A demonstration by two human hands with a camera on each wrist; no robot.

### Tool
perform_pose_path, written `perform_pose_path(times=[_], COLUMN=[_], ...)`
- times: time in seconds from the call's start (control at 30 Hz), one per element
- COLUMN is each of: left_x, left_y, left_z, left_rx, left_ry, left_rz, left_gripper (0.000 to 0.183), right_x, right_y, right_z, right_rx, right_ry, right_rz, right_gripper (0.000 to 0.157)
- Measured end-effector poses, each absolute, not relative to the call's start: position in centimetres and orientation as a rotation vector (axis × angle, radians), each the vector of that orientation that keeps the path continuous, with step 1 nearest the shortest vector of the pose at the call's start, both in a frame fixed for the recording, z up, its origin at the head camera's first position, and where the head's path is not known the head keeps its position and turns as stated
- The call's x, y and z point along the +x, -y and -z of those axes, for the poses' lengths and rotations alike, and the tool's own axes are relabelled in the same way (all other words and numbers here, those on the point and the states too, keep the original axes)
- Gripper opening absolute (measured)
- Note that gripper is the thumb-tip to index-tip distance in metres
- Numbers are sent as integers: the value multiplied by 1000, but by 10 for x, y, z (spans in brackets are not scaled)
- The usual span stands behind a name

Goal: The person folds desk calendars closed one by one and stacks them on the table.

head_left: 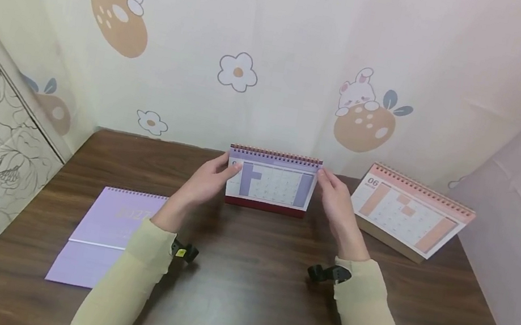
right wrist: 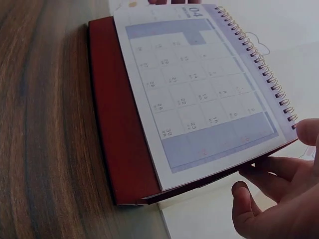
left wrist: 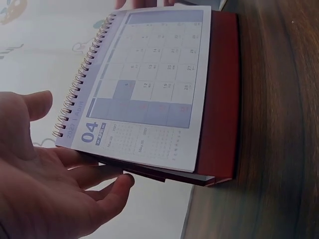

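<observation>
A desk calendar [head_left: 274,185] with a lilac April page and dark red base stands upright on the table, spiral on top. At its left edge is my left hand [head_left: 208,179]. In the left wrist view the left thumb [left wrist: 39,105] is apart from the page, and the fingers reach the edge and back. My right hand [head_left: 338,204] is at the opposite edge. The right wrist view shows its thumb [right wrist: 309,132] by the end of the spiral and its fingertips touching the side edge; the contact behind is hidden.
An orange desk calendar [head_left: 407,213] marked 06 stands angled at the right. A lilac spiral calendar [head_left: 93,232] lies flat at the left, partly under the left sleeve. Behind the wooden table [head_left: 238,297] hangs a rabbit-patterned curtain [head_left: 303,31].
</observation>
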State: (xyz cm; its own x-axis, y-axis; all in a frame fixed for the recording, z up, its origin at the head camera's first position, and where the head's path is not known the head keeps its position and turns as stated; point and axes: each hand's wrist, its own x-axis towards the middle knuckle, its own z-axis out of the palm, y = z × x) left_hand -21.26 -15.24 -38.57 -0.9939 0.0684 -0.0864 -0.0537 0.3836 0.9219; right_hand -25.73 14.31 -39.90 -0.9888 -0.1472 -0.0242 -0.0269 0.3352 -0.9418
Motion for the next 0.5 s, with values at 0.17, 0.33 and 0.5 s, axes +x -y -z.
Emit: perform_pose_path(times=[0.17,0.33,0.5], left_x=[-213,-211,-212], left_y=[152,155,158], left_z=[385,385,380], left_rx=[7,43,134], left_ry=[-2474,-2407,-2298], left_rz=[-1778,-1869,-2036], left_gripper=[77,83,75], right_x=[-256,-253,-253], right_y=[-141,-142,-143], right_z=[396,395,392], right_rx=[-207,-239,-259], right_ry=[-2425,-2393,-2395], right_rz=[1812,1848,1926], right_gripper=[67,65,61])
